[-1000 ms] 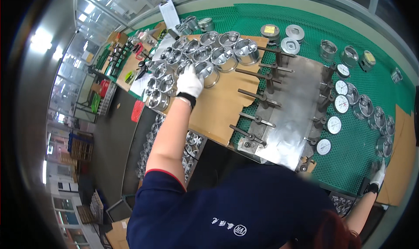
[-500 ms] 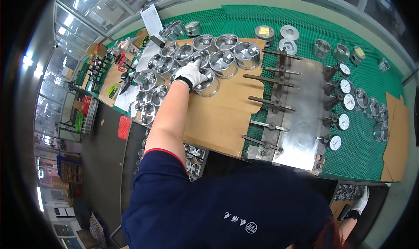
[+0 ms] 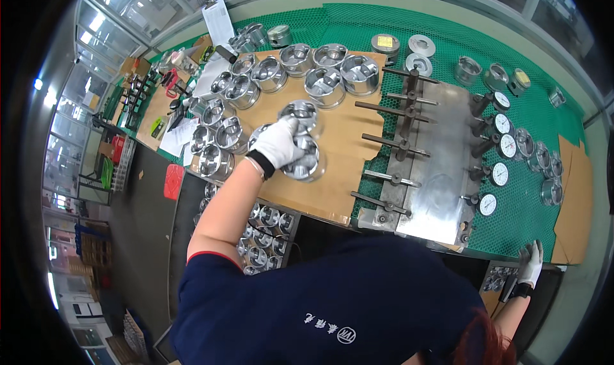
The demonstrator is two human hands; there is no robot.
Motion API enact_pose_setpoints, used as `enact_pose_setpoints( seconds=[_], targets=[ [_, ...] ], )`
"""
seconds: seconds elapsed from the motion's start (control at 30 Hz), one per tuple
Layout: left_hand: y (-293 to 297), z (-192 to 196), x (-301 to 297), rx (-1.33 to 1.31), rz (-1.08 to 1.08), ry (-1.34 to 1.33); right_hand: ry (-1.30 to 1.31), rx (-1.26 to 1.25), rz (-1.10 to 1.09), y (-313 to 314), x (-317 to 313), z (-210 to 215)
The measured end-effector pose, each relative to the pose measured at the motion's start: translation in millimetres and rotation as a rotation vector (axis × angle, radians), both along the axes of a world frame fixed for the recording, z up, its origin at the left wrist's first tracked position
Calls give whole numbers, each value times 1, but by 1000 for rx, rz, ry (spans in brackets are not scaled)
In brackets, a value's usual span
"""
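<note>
My left hand [image 3: 279,142], in a white glove, grips a shiny metal piston [image 3: 308,163] on the brown cardboard sheet [image 3: 332,186]. A second piston [image 3: 300,111] stands just beyond it, touching my fingertips. More pistons [image 3: 323,77] stand in rows at the far and left sides of the cardboard. My right hand [image 3: 530,263], also gloved, rests with flat fingers on the bench's near right edge and holds nothing. My dark blue top fills the lower middle.
A metal gauge fixture [image 3: 435,167] with horizontal pins and several round dials [image 3: 501,173] lies on the green mat [image 3: 531,211]. Loose pistons and round parts [image 3: 470,68] sit beyond it. Crates of pistons [image 3: 265,227] are under the bench. Papers [image 3: 219,20] lie far left.
My left hand has drawn back from the far-left cluster of pistons to the middle of the cardboard, bringing a piston along. My right hand stays at the bench's right edge.
</note>
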State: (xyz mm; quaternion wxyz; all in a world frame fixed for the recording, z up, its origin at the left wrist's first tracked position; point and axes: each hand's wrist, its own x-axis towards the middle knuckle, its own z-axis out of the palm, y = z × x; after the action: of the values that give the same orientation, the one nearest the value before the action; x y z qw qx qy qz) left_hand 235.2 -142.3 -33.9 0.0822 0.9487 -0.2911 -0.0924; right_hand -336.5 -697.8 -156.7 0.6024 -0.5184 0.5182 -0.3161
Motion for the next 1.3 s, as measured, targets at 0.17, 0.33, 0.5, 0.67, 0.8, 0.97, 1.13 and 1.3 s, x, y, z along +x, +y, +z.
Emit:
enact_pose_setpoints(
  seconds=[0.17,0.33,0.5,0.67,0.8,0.97,1.13,1.3],
  targets=[
    [5,-9,-53,34,-99,-197,117,-186,233,21,102,76],
    [18,9,-117,-227,-90,-334,29,-436,617,90,201,136],
    [-22,25,-160,-1116,-103,-32,-115,-425,1361,173,254,172],
    [-117,22,-213,-1659,-166,578,-345,-189,1631,233,275,177],
    [-117,20,-208,-909,-199,554,-198,-627,1364,209,254,159],
    [-122,17,-208,-643,-369,147,248,-1142,1219,210,257,151],
    [-164,8,-215,-547,-513,42,193,-1262,1156,211,267,131],
    [-179,-22,-221,-519,-466,-62,98,-819,1136,192,234,115]
  ],
)
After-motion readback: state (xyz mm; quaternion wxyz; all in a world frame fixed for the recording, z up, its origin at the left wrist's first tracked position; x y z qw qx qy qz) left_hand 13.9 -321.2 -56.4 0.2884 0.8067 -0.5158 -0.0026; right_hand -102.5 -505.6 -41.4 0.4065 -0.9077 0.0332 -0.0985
